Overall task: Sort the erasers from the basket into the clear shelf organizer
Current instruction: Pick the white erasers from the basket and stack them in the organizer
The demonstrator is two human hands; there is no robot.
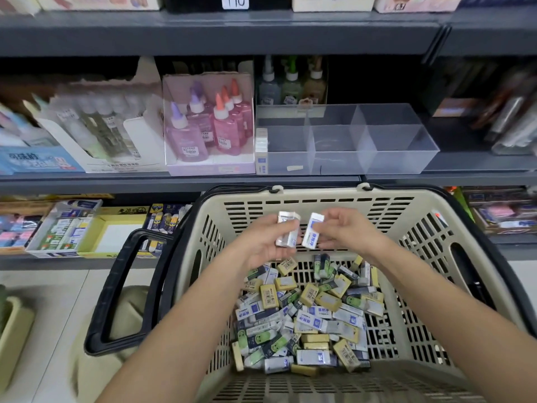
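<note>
My left hand (263,245) is raised over the basket (421,225), palm turned up, with its fingers and thumb curled round a small bundle of white erasers (287,229) in clear wrap. Just beside it, my right hand (341,232) pinches a single white eraser with a blue label (312,230) between thumb and fingertips, held nearly upright and close to the bundle; I cannot tell whether the two touch. Both hands hang above the far end of the beige plastic basket, whose black handle (123,289) is folded out to the left. Below my forearms a loose pile of erasers (305,312) covers the basket floor: white ones with blue labels, yellow ones, and dark ones with green faces, all jumbled and overlapping. On the grey shelf (174,180) just behind the basket stands the clear shelf organizer (386,146), split into two rows of three compartments. A column of white erasers (261,148) stands at its left end, in the front-left compartment as far as I can tell. Touching the organizer on the left is a display box of pink and purple glue bottles (209,126), and more bottles stand in a box behind the organizer.
</note>
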